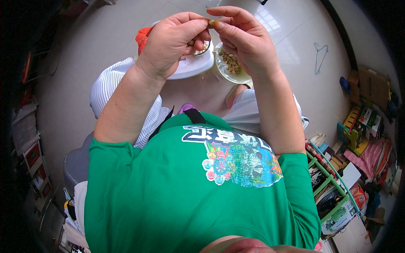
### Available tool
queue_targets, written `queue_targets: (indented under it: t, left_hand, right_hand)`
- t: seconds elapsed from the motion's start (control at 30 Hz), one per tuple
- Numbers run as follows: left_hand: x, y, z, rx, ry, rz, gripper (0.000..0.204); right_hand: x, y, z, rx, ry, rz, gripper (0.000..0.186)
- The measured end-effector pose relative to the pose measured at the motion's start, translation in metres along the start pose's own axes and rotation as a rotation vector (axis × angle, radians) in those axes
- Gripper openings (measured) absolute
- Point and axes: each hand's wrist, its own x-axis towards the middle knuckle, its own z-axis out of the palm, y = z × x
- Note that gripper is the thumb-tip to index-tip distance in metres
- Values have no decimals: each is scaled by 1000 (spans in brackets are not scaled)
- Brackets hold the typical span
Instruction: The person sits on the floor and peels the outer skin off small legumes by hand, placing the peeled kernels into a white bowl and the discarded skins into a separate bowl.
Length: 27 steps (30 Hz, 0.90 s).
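Note:
Out in front of me, both hands are raised and their fingertips meet. My left hand [175, 40] pinches a small pale nut [211, 22] between thumb and finger, with its other fingers curled and some brownish pieces partly hidden in them. The thumb of my right hand [247, 40] presses the same nut from the other side, its index finger raised and arched. Beneath them, a bowl with whitish kernels [201, 49] is partly covered by my left hand. It rests on a white stool [192, 69]. Beside it, a bag-lined container [236, 79] holds brown shells [230, 63].
Something bright red [142, 39] sits at the stool's left side. A wire clothes hanger [320, 58] lies on the tiled floor [295, 46] to the right. Crowded along the right are a green rack [333, 185], cardboard boxes [373, 87] and a yellow toy-like item [356, 135].

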Motion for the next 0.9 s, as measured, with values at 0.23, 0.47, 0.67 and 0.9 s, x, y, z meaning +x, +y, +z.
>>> queue_targets:
  t: [0.23,0.47,0.67,0.9]
  left_hand:
    - [0,4,7,10,-26,15,19]
    - [0,5,5,-65,-39,0,16]
    - [0,1,4,-31,-2,14,17]
    - [0,3,5,-32,-24,32,18]
  right_hand:
    - [2,6,-8,-15,17,-30,21]
    - [0,2,-5,-39,54,-36,21]
    - [0,0,-2,-42,52,-30,22]
    - [0,2,-5,52,78,44,23]
